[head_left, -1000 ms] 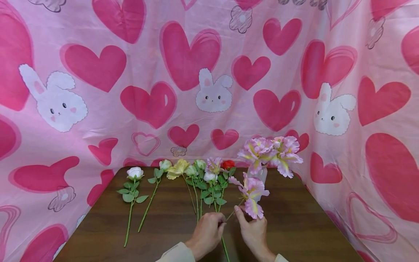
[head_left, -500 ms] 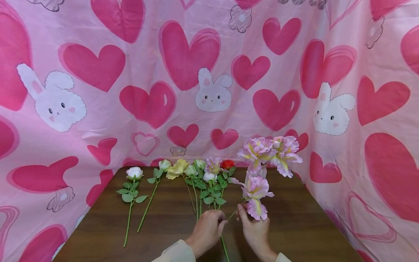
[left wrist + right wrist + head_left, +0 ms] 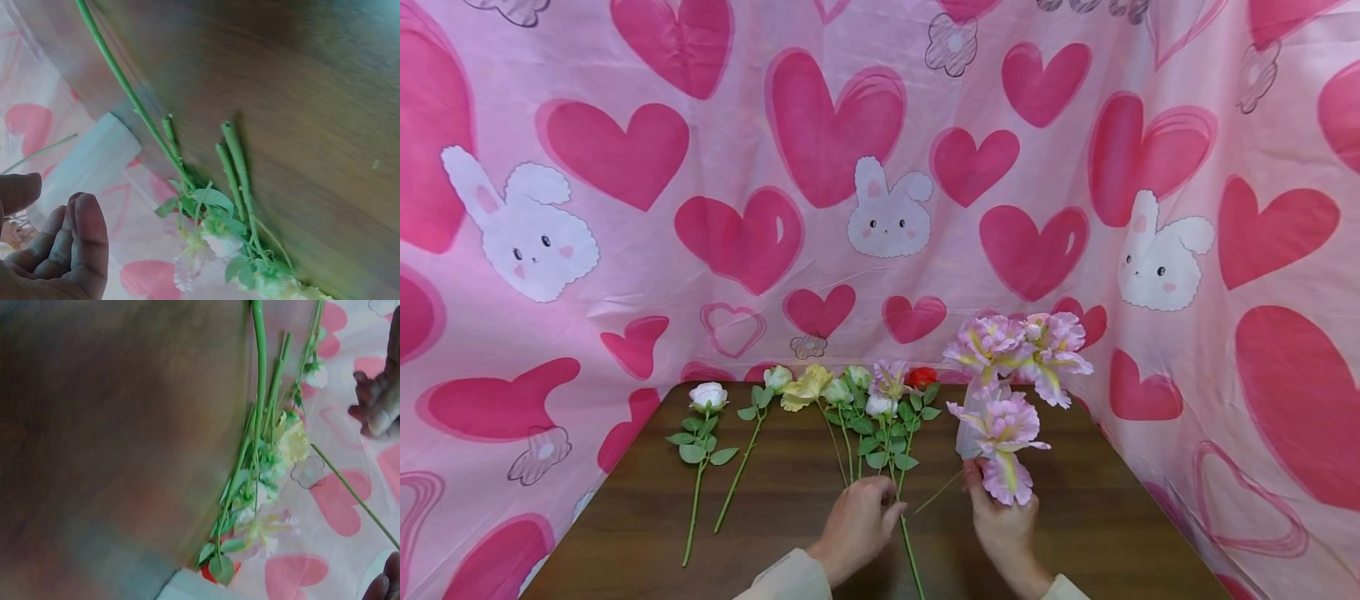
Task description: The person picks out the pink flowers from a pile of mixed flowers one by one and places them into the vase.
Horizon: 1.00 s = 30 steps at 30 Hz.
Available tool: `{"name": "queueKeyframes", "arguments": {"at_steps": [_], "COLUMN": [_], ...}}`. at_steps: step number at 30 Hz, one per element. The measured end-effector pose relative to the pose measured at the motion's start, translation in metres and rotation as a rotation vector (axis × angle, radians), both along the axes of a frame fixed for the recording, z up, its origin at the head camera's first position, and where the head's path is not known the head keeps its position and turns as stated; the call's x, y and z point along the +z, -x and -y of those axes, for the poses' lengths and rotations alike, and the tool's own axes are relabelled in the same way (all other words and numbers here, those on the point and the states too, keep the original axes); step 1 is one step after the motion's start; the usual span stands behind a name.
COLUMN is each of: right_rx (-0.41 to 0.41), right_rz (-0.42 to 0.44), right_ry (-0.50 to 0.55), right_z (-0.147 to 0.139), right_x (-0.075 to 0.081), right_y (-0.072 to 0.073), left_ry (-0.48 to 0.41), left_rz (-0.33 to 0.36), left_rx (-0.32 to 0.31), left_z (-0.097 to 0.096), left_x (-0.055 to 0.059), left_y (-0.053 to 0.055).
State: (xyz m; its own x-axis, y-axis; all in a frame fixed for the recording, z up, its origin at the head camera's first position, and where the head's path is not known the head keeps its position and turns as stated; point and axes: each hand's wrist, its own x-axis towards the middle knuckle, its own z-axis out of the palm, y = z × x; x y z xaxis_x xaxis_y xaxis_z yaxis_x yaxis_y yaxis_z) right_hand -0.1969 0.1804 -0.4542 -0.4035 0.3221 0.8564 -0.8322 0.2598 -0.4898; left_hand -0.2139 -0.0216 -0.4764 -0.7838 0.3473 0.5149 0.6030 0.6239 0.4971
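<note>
My right hand (image 3: 1009,529) pinches the stem of a pink-and-yellow iris (image 3: 1006,421) just below its bloom. The thin stem (image 3: 936,493) points left and down, its free end close to my left hand (image 3: 856,527). In the left wrist view, the thumb and fingers of that hand (image 3: 75,253) are apart and hold nothing; the stem's end (image 3: 40,152) stands beyond them. Behind the held iris is a pale, translucent vase (image 3: 970,432) with pink irises (image 3: 988,346) in it, partly hidden by the bloom.
Across the table's (image 3: 790,558) left and middle lie a white rose (image 3: 708,396), a yellow flower (image 3: 808,387), a red rose (image 3: 922,378) and several others. One long green stem (image 3: 912,550) runs toward the front edge between my hands. Heart-and-rabbit cloth (image 3: 887,225) surrounds the table.
My right hand has moved right with the iris. The left hand has let go of its stem and shifted slightly left, so the stem's lower end now shows free.
</note>
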Motion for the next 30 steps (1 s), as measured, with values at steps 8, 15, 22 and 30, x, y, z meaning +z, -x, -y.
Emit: {"name": "queueKeyframes", "arguments": {"at_steps": [8, 15, 22, 30], "right_rx": [-0.041, -0.200, -0.284, -0.373], "right_rz": [-0.022, -0.035, -0.069, -0.096], "right_ry": [0.044, 0.023, 0.007, -0.019], "right_z": [-0.019, -0.023, -0.023, -0.033], "right_x": [-0.003, 0.020, 0.042, 0.051], "right_y": [0.014, 0.009, 0.001, 0.006], "left_ry": [0.034, 0.043, 0.055, 0.065], "left_rz": [0.034, 0.047, 0.046, 0.038], "left_rx": [0.039, 0.071, 0.081, 0.094], "left_z": [0.013, 0.021, 0.029, 0.032], "left_x": [-0.005, -0.008, -0.010, -0.014], "left_y": [-0.002, -0.004, -0.006, -0.007]}}
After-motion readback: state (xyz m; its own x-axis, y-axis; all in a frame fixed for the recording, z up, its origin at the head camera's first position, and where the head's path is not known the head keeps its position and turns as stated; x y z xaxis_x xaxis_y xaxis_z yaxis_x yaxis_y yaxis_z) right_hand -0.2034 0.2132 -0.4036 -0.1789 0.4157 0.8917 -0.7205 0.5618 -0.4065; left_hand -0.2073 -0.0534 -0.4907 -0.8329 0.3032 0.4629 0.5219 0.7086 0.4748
